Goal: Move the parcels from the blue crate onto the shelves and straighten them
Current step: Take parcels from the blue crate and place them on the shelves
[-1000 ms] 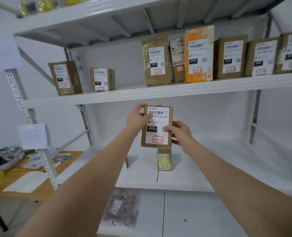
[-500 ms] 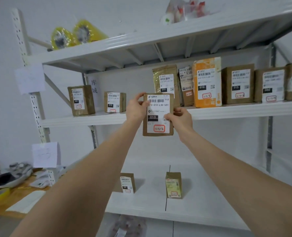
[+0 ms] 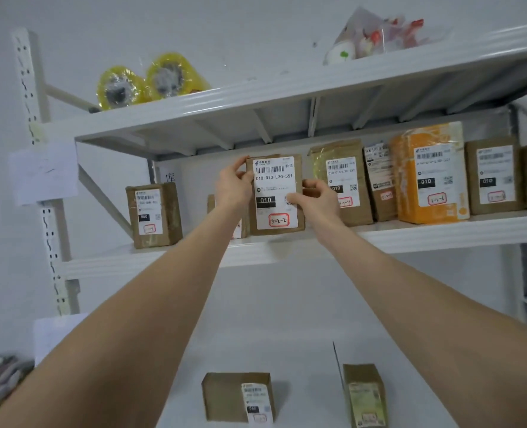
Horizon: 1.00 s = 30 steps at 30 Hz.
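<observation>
Middle shelf [image 3: 441, 234], front edge: my left grip [image 3: 233, 186] and right grip [image 3: 317, 197] clasp the labelled parcel [image 3: 276, 196]; placing underway, squaring likely next.

Bright, flat, diffuse light, source out of view. White wall and white metal shelf rack [image 3: 441, 239] wash to pale grey, low contrast. Darkest zone: ribbed underside of the top shelf [image 3: 379, 109]. Shadows soft and faint beside the small brown box [image 3: 225, 396] below. Glare on the film of the orange wrapped parcel [image 3: 407, 193]. Wide-angle bend: perforated white upright [image 3: 29, 81] leans, shelf edges slope. Label on the brown cardboard parcel [image 3: 274, 193] between left hand [image 3: 233, 188] and right hand [image 3: 317, 199] reads sharp. Far-right brown box [image 3: 493, 177] and grey clutter bottom left [image 3: 0, 378] are smeared.
</observation>
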Each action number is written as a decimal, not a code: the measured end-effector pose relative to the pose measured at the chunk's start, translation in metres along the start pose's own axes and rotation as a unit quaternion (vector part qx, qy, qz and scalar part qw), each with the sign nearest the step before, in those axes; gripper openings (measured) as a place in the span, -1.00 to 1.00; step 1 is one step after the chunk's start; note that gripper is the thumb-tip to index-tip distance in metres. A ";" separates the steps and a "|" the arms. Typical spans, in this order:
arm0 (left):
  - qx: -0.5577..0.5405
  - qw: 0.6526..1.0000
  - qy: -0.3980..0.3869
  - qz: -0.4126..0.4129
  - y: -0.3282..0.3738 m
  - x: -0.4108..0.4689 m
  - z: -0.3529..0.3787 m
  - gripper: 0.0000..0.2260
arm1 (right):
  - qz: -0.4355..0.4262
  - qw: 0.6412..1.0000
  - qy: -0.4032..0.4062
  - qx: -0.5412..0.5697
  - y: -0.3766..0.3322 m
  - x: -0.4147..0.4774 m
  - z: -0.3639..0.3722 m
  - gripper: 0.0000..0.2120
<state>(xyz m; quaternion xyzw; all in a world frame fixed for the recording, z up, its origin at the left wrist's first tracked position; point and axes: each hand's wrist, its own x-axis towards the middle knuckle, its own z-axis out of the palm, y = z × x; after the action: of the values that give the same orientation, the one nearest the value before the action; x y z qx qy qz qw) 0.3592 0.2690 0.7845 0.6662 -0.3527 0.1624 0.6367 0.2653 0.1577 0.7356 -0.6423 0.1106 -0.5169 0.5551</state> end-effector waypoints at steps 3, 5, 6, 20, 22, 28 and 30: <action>0.009 1.000 -0.008 0.008 -0.024 0.032 -0.019 -0.64 | 0.001 1.000 0.010 -0.008 0.008 0.012 0.037 -0.64; 0.005 1.000 -0.021 0.011 -0.037 0.048 -0.028 -0.64 | 0.003 1.000 0.019 -0.023 0.015 0.019 0.056 -0.64; -0.002 1.000 -0.027 0.008 -0.043 0.055 -0.032 -0.64 | 0.005 0.999 0.022 -0.030 0.018 0.023 0.064 -0.65; -0.068 0.995 -0.071 -0.034 -0.068 0.074 -0.075 -0.58 | 0.043 0.999 0.015 -0.001 0.033 0.036 0.121 -0.74; -0.071 0.994 -0.071 -0.041 -0.068 0.073 -0.075 -0.58 | 0.040 0.999 0.013 0.000 0.033 0.037 0.121 -0.73; -0.062 0.995 -0.069 -0.040 -0.069 0.066 -0.069 -0.58 | 0.034 0.999 0.004 -0.001 0.035 0.034 0.112 -0.74; -0.061 0.994 -0.074 -0.043 -0.068 0.063 -0.063 -0.56 | 0.035 0.999 0.007 -0.009 0.035 0.032 0.106 -0.74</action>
<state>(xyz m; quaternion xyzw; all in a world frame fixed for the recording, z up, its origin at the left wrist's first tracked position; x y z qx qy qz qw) 0.4642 0.3091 0.7853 0.6506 -0.3792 0.0638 0.6548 0.3785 0.1857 0.7396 -0.6392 0.1417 -0.5005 0.5665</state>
